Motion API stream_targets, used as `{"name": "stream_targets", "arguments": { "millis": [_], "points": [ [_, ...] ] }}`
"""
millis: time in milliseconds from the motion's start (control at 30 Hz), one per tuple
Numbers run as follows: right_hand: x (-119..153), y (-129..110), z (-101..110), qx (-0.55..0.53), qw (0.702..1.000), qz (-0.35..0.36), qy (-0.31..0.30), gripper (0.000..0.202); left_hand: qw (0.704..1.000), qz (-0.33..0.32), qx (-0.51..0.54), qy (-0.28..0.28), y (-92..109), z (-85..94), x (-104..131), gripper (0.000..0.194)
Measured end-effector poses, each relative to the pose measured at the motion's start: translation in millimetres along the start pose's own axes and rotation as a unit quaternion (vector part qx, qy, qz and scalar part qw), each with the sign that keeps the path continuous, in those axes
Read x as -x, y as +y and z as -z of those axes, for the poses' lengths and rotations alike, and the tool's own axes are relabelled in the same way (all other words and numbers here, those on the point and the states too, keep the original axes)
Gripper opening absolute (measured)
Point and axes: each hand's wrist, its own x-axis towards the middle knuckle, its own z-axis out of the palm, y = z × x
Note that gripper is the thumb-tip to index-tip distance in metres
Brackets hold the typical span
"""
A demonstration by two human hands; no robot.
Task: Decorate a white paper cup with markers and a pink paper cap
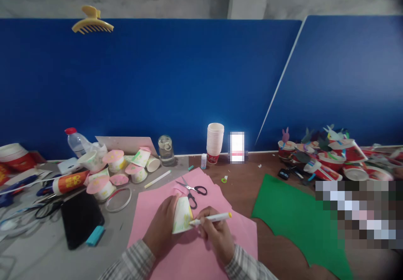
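Note:
My left hand (161, 224) is closed around a white paper cup (181, 217), which lies on its side with yellow and green colouring on its wall. In my right hand (217, 233) is a white marker with a yellow end (217, 218), its tip touching the cup's side. Both hands are over sheets of pink paper (195, 259). Just beyond the cup, black-handled scissors (192, 189) lie spread on the paper.
Decorated paper cups (115, 161) crowd the left, near a black phone (81, 219) and a glass jar (166, 150). A tall cup stack (215, 142) stands at the back. Green paper (292, 217) and a pile of cup crafts (330, 159) lie to the right.

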Motion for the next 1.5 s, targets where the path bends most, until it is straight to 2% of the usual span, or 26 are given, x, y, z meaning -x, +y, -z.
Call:
{"name": "stream_targets", "arguments": {
  "millis": [100,300,500,767,1067,1167,1233,1367,1500],
  "points": [
    [-1,2,1,0.001,1.0,0.002,0.008,0.023,1.0,-0.001,-0.007,0.002,-1,-0.8,1,0.089],
    [1,0,-1,-0.011,1.0,0.004,-0.015,0.022,1.0,0.004,0.009,-0.008,1,0.3,0,0.085],
    [-2,-3,-2,-0.011,1.0,-0.008,0.005,0.023,1.0,0.006,0.018,-0.007,0,0.3,0,0.086],
    [2,3,-1,-0.034,0.999,0.007,-0.03,0.017,1.0,0.008,0.015,0.002,0,-1.5,-1,0.086],
    [0,-6,1,-0.034,0.999,-0.008,-0.018,0.029,1.0,0.005,0.02,-0.004,-3,-3.3,2,0.09],
    [-1,-14,1,-0.026,0.999,0.041,0.017,0.04,1.0,0.008,0.029,-0.004,0,-0.6,1,0.088],
    [-1,-16,2,-0.008,0.997,0.073,0.029,0.04,0.999,0.013,0.035,-0.009,2,1.4,-1,0.086],
    [1,-15,3,0.026,0.996,0.086,-0.001,0.033,1.0,0.006,0.029,0.003,6,2.9,-2,0.088],
    [1,-14,4,0.059,0.988,0.142,-0.012,0.03,0.999,-0.023,0.011,0.025,8,1.7,-1,0.092]
  ]
}}
